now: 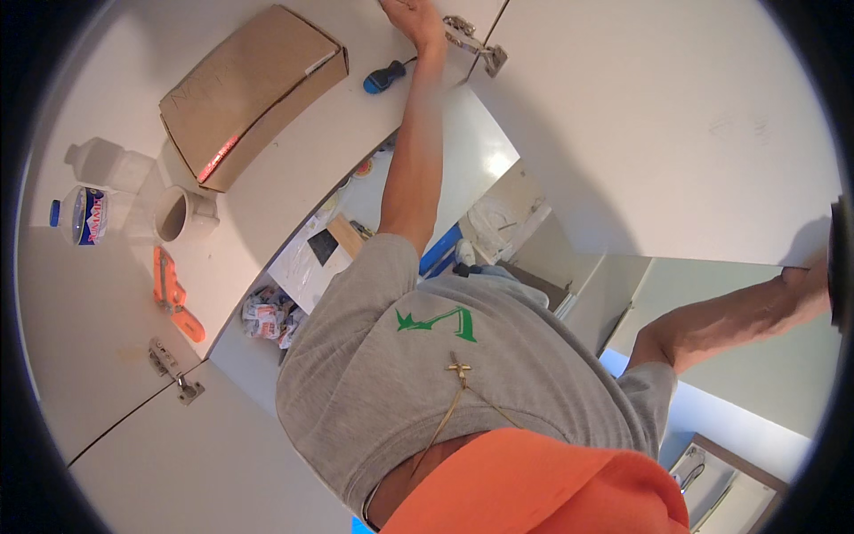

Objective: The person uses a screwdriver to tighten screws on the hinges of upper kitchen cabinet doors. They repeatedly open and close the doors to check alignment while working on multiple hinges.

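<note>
My left arm reaches up past a white panel, and my left hand [415, 20] is beside a metal hinge [463, 34] at the top; its fingers are cut off by the frame. A blue-and-black screwdriver [383, 78] lies by that wrist, its shaft partly behind the arm. Out to the far right, my right hand [805, 278] is closed at the edge of a large white door panel [658, 133], its fingertips hidden at the dark rim. The hinge sits at the seam between this door and the white panel [294, 160] at left.
On the left panel are a brown cardboard box [249, 84], a light mug [182, 215], a clear bottle [84, 216] with a blue cap and an orange tool [173, 294]. Another hinge [175, 372] is at lower left. Plastic bags [269, 316] lie below. An orange brim [534, 489] covers the bottom.
</note>
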Action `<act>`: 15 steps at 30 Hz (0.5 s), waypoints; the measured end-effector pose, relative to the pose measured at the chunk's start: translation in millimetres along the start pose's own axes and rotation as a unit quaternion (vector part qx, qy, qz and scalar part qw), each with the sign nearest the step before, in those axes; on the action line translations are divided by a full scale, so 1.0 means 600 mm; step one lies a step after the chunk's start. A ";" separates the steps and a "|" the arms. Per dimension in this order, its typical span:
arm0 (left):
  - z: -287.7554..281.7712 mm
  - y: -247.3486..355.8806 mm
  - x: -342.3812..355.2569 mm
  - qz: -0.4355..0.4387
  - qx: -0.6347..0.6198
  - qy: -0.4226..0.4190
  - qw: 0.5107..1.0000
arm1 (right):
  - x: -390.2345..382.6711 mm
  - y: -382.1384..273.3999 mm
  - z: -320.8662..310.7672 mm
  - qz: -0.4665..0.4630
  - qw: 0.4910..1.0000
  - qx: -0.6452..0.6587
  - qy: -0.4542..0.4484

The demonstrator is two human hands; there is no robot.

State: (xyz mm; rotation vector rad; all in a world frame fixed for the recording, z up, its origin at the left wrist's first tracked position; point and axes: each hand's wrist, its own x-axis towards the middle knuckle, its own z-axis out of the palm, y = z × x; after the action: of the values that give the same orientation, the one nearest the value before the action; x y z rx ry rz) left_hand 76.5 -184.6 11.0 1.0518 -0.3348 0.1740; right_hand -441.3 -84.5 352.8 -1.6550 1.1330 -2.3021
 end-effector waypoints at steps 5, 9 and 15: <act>0.000 -0.011 -0.005 0.016 0.027 0.018 0.999 | -0.018 -0.006 0.026 -0.016 1.000 -0.017 -0.005; -0.003 0.005 -0.014 -0.054 0.011 -0.015 0.998 | -0.040 -0.010 0.047 -0.005 0.998 -0.067 0.014; -0.011 0.029 0.008 -0.059 0.003 -0.045 0.997 | -0.043 -0.029 0.038 0.017 0.998 -0.051 0.033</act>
State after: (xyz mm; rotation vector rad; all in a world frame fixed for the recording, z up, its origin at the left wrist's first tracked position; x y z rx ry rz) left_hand 77.2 -170.3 24.0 1.0850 -0.3529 0.0221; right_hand -405.8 -71.2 346.5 -1.5893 1.3039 -2.3314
